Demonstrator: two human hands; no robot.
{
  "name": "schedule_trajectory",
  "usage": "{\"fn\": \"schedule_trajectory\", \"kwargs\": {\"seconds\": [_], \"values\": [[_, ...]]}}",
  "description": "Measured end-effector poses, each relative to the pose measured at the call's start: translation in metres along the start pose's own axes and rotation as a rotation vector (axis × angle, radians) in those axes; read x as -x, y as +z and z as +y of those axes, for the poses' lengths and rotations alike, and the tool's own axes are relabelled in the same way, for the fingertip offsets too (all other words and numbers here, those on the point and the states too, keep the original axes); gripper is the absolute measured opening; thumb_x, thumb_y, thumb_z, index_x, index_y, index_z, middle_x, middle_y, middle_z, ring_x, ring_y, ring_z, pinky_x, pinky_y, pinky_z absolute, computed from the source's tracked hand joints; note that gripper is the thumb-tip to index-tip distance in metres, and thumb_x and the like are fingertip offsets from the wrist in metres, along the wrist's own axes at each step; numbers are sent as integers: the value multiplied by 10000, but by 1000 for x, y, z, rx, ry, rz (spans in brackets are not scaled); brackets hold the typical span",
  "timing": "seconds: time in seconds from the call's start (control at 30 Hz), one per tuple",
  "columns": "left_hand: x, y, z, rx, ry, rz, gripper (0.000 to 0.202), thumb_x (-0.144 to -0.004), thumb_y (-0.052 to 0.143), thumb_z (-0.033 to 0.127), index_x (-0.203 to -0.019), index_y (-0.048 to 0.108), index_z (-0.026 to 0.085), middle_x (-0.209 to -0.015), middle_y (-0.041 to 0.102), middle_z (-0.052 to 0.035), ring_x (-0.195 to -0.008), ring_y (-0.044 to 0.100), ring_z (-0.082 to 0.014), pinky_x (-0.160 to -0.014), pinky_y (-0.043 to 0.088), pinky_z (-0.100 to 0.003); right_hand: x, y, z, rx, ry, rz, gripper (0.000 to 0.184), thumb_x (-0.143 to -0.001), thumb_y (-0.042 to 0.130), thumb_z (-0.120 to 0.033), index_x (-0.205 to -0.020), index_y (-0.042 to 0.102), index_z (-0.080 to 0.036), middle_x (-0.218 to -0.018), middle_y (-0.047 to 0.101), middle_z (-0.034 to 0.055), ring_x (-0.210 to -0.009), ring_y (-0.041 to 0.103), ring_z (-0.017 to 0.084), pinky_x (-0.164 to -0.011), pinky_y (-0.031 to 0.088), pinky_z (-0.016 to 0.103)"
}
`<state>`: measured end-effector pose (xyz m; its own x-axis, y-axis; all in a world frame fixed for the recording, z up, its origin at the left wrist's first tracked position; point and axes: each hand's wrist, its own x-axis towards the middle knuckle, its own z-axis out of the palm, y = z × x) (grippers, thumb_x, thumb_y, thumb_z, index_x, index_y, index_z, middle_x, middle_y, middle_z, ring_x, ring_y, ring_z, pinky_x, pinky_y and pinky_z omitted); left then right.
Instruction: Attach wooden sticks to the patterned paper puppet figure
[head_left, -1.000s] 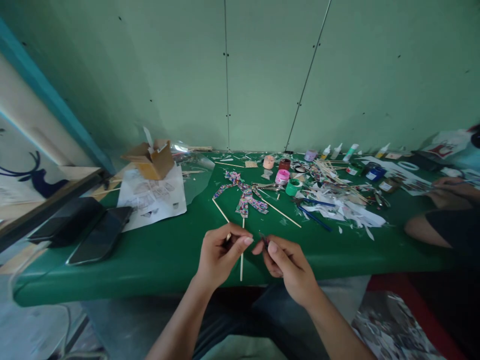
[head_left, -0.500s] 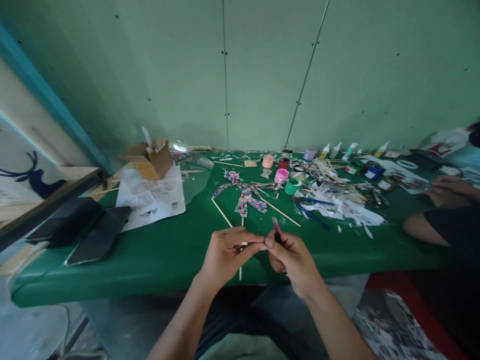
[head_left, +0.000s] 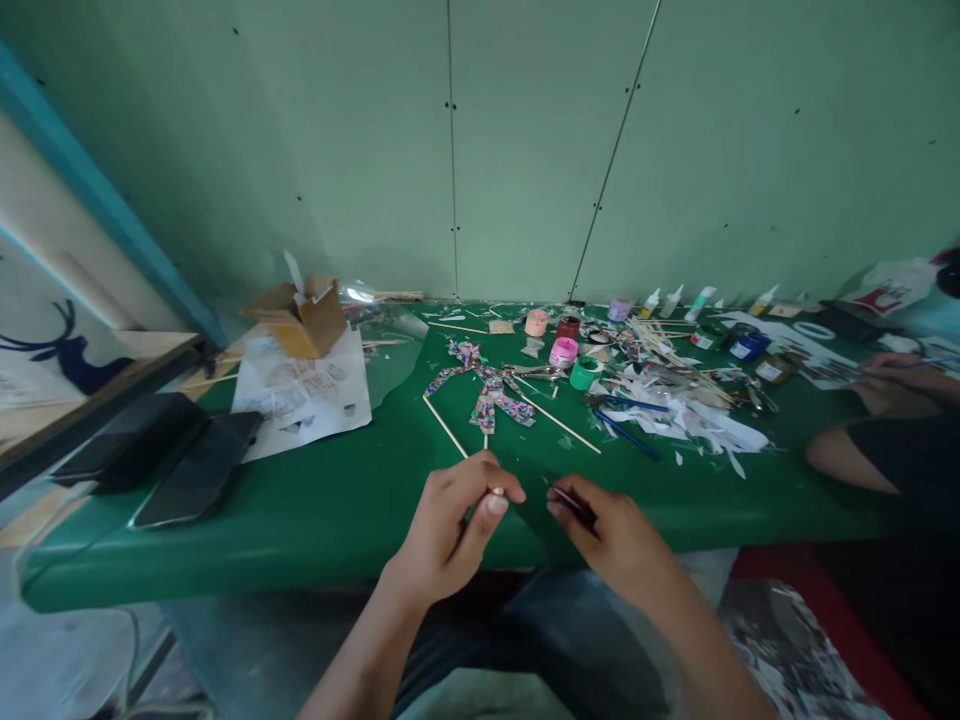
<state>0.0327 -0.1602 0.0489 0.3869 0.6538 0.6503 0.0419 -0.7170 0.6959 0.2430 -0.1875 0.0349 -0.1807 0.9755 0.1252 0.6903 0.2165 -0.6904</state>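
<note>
My left hand [head_left: 457,515] is closed, thumb against fingers, around a thin wooden stick [head_left: 498,491] whose pale end pokes out. A short distance to the right, my right hand [head_left: 611,520] grips a dark craft knife [head_left: 576,503], its tip pointing up and left. The two hands are apart, above the front of the green table [head_left: 300,535]. Just beyond them lies a multicoloured patterned figure [head_left: 487,385] with thin sticks attached or touching below; one stick [head_left: 445,425] runs down behind my left hand.
Paint jars [head_left: 563,352], blue-handled pliers [head_left: 626,432] and a heap of white scraps [head_left: 690,415] lie to the right. On the left are a cardboard box [head_left: 304,325], a printed sheet [head_left: 330,400] and a phone [head_left: 199,470]. Another person's arm [head_left: 900,375] rests at the right.
My hands have moved apart after meeting at the fingertips. The knife has turned from nearly upright to lower and slanted, and the stick's end now shows above my left thumb.
</note>
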Motion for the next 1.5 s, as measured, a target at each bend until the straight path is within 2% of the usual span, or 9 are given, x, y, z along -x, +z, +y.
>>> {"fn": "schedule_trajectory", "kwargs": {"seconds": [0.07, 0.17, 0.33, 0.5, 0.57, 0.67, 0.83, 1.23, 1.5], "values": [[-1, 0, 2, -11, 36, -6, 204, -952, 401, 225, -929, 594, 161, -760, 567, -44, -670, 493, -124, -623, 360, -250, 4, -4, -2, 19, -7, 69, 183, -919, 468, -381, -953, 556, -224, -712, 637, -5, -556, 567, 140, -526, 366, 237], [-2, -1, 5, -35, 70, 2, 182, -943, 422, 209, -929, 598, 164, -754, 588, -48, -670, 508, -131, -626, 373, -250, 9, -10, -14, -9, -126, 164, 199, -936, 438, -387, -879, 538, -225, -689, 628, 1, -572, 585, 145, -539, 386, 236], [0, -3, 11, -127, 74, -11, 150, -943, 431, 198, -941, 580, 181, -732, 616, -17, -595, 516, -96, -584, 363, -213, 10, -13, -41, -35, -393, 130, 180, -957, 391, -295, -878, 535, -223, -712, 630, 4, -617, 598, 127, -580, 395, 227], [0, -4, 17, -180, 74, -72, 312, -947, 410, 448, -815, 492, 178, -650, 541, 2, -550, 478, -89, -549, 334, -212, 5, -13, -59, 100, -520, 130, 120, -930, 427, -247, -857, 515, -208, -678, 608, -17, -597, 576, 108, -574, 360, 232], [-1, -4, 18, -184, 77, -68, 398, -916, 414, 550, -769, 454, 181, -618, 503, 14, -519, 438, -82, -520, 305, -213, 6, -13, -61, 150, -540, 135, 116, -920, 437, -242, -841, 515, -207, -677, 613, -17, -587, 571, 108, -568, 349, 240], [0, -3, 18, -209, 98, -54, 443, -899, 408, 593, -728, 423, 184, -576, 452, 30, -487, 395, -74, -496, 267, -217, 8, -12, -62, 202, -555, 160, 126, -909, 444, -250, -826, 529, -207, -682, 634, -9, -586, 581, 117, -570, 348, 251], [2, -2, 16, -218, 157, -27, 423, -932, 387, 534, -698, 417, 183, -554, 417, 32, -477, 365, -72, -486, 247, -225, 10, -11, -65, 205, -554, 162, 179, -912, 421, -262, -778, 531, -215, -641, 630, -7, -563, 584, 121, -558, 359, 256], [3, 0, 13, -170, 128, -16, 428, -914, 397, 566, -705, 402, 193, -546, 417, 30, -465, 359, -81, -481, 246, -232, 12, -10, -65, 191, -559, 153, 166, -922, 413, -257, -811, 530, -217, -649, 638, -5, -576, 600, 129, -564, 378, 253], [3, -2, 14, -217, 172, -28, 382, -947, 382, 487, -706, 403, 191, -545, 420, 29, -458, 357, -80, -476, 237, -233, 12, -10, -66, 204, -533, 169, 191, -916, 424, -258, -775, 547, -215, -628, 635, -8, -565, 597, 127, -554, 372, 255]]}}
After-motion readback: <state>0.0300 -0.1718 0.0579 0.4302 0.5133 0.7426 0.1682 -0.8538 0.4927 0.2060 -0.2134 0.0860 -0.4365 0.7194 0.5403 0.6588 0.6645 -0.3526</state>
